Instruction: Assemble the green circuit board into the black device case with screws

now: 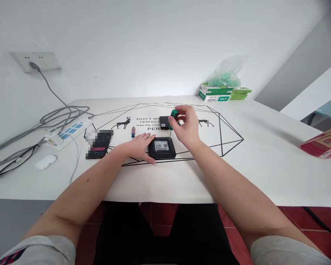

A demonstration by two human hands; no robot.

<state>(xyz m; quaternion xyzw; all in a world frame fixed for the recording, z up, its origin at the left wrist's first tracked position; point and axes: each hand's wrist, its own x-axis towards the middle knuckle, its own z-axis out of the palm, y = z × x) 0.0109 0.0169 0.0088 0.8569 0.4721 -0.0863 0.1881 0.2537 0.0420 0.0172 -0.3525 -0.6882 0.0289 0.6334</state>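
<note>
Nearest the camera are the grey sleeves [287, 251], with both forearms reaching over the white table [264, 180]. The right hand [186, 125] is closed around the handle of a green screwdriver [174, 113], whose shaft points down at the far right corner of a black case [162, 145]; the tip is too small to tell whether it sits in a screw. The left hand [139, 145] lies spread, fingers apart, its thumb and fingertips against the case's left edge without gripping it. The case rests flat on the table between the hands, label up. It looks stiff and fairly light, probably smooth enough to skid under a twist, so its side edges seem the best hold, clear of the label. Just beyond sits another black box [163, 121], partly hidden by the right hand.
</note>
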